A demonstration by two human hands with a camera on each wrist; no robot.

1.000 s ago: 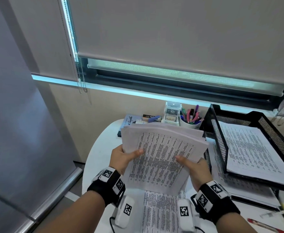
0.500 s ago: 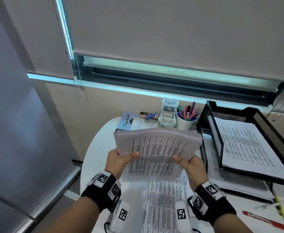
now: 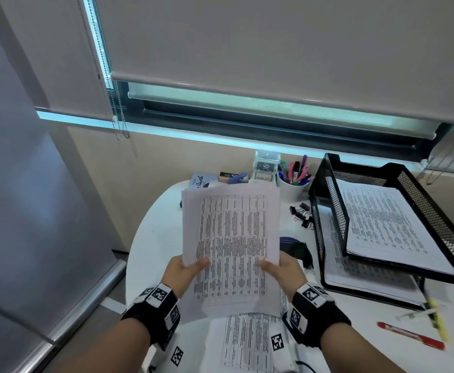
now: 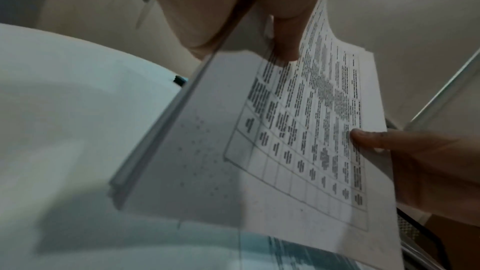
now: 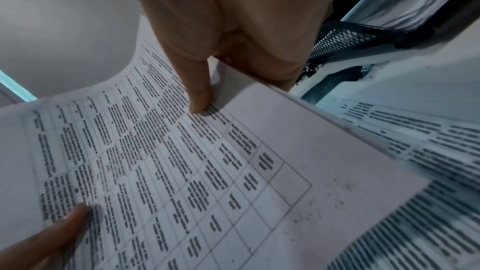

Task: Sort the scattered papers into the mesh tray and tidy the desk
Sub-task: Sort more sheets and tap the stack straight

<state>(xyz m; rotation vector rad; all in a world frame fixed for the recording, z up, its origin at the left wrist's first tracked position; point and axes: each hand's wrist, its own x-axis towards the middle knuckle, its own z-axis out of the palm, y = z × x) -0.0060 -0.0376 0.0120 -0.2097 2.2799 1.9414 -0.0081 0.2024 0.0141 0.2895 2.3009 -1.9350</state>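
Both hands hold a stack of white printed sheets with ruled tables above the white round counter, long edge running away from the person. The left hand grips the stack's near-left edge: thumb lies flat on the top sheet, and the fingers are curled under the stack. The right hand grips the near-right edge the same way, thumb on the printed face and the fingers beneath. In the left wrist view the stack's edge shows several sheets, slightly uneven.

Directly below the held stack, one more printed sheet lies flat on the counter at its near edge.

The black two-tier wire-mesh tray stands to the right of the stack, apart from it. Its upper tier carries a pile of printed pages; the lower tier also holds pages.

Between stack and tray: black binder clips and a dark object, possibly a pouch; the view is too blurred to say. At the back of the counter stands a white cup of coloured pens. A red pen and a yellow highlighter lie near the tray's front right corner.
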